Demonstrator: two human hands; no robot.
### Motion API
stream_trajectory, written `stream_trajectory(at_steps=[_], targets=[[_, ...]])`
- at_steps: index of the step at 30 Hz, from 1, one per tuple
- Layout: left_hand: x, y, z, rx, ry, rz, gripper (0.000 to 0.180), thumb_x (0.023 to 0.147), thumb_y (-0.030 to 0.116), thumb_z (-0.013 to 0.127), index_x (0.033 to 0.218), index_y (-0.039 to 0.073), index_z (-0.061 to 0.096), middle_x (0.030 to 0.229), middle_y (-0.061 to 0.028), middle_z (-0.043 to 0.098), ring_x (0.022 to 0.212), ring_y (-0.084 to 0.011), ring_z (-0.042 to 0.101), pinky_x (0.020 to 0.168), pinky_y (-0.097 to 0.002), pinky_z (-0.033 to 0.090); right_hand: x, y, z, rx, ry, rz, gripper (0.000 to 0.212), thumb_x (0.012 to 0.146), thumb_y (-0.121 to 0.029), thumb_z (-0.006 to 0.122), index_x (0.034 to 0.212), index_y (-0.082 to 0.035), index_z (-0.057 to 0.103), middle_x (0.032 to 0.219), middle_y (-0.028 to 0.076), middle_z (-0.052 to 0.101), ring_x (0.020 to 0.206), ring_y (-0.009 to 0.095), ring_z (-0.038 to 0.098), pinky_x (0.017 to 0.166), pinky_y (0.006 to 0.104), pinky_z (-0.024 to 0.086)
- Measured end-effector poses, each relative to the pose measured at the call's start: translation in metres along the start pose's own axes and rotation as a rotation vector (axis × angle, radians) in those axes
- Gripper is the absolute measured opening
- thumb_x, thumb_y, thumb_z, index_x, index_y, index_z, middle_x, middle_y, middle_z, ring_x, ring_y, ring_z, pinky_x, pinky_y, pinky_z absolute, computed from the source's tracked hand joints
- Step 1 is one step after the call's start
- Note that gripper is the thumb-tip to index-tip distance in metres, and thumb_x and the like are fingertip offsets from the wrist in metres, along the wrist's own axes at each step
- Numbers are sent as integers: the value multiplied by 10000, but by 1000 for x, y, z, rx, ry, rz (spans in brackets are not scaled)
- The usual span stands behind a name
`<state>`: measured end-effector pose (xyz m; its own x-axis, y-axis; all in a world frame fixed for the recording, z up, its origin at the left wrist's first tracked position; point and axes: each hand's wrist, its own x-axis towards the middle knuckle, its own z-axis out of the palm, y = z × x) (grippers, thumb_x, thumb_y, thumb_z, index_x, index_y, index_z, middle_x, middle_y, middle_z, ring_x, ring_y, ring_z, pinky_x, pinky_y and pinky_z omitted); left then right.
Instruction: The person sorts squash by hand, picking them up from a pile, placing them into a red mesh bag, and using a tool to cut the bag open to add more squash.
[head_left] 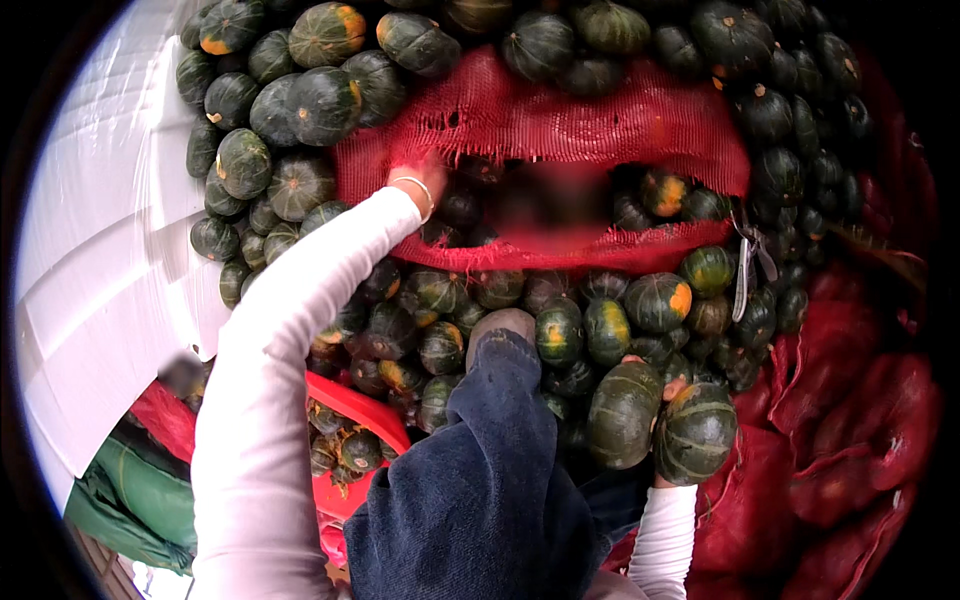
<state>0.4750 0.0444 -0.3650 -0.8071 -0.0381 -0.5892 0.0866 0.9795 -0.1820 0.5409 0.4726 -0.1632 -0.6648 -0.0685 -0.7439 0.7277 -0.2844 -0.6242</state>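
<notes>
right hand: grasping two green squashes, right of the dark-trousered leg. left hand: clenched on frayed edge of red mesh sack; sack gapes open amid squash pile.

Two squashes in my right hand, dozens more around, too crowded to count exactly; one bracelet; one gaping red sack.

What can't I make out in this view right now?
All in the head view:
Right hand: palm hidden behind two green pumpkins.
Left hand: fingers unclear against the red mesh sack.
Sack opening's middle: contents blurred.
Topmost pumpkins: cut off by the picture's edge.
</notes>
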Motion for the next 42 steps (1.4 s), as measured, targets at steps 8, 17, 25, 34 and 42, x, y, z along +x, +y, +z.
stream_trajectory(at_steps=[8, 17, 25, 34, 42], targets=[[33, -18, 7, 208, -292, 108, 382, 817, 217, 576, 1158, 49, 534, 1044, -179, 634, 995, -330, 604, 825, -432, 498, 7, 22, -46, 119, -234, -138, 609, 773, -441, 611, 1211, -57, 433, 1037, 221, 512, 856, 303, 560, 615, 335, 530], [24, 121, -82, -395, 266, 364, 539, 747, 227, 657, 1224, 67, 463, 1058, -170, 596, 969, -351, 582, 824, -431, 487, 1, 1, 14, -46, -394, -116, 512, 888, -481, 473, 972, 20, 543, 953, 109, 552, 749, 191, 577, 602, 278, 509], [125, 94, -139, -764, 486, 412, 255, 816, 203, 557, 980, 30, 647, 912, -218, 648, 834, -372, 625, 748, -431, 502, -21, -10, 8, 99, -402, 39, 676, 755, -575, 592, 984, 60, 552, 1026, 136, 530, 764, 212, 583, 647, 275, 524], [112, 130, -126, -402, 293, 513, 501, 740, 201, 652, 1214, 112, 518, 1101, -197, 600, 996, -358, 588, 852, -420, 481, -2, 14, -14, 112, -465, 142, 868, 650, -689, 638, 1035, 79, 519, 1070, 164, 528, 764, 241, 617, 656, 313, 534], [102, 155, -119, -741, 259, 336, 716, 598, 251, 779, 1247, 121, 503, 1171, -166, 583, 1062, -334, 563, 913, -420, 454, -3, 10, -27, 211, -461, 204, 904, 545, -618, 704, 1114, 63, 531, 1293, 240, 400, 861, 262, 628, 749, 335, 528]])
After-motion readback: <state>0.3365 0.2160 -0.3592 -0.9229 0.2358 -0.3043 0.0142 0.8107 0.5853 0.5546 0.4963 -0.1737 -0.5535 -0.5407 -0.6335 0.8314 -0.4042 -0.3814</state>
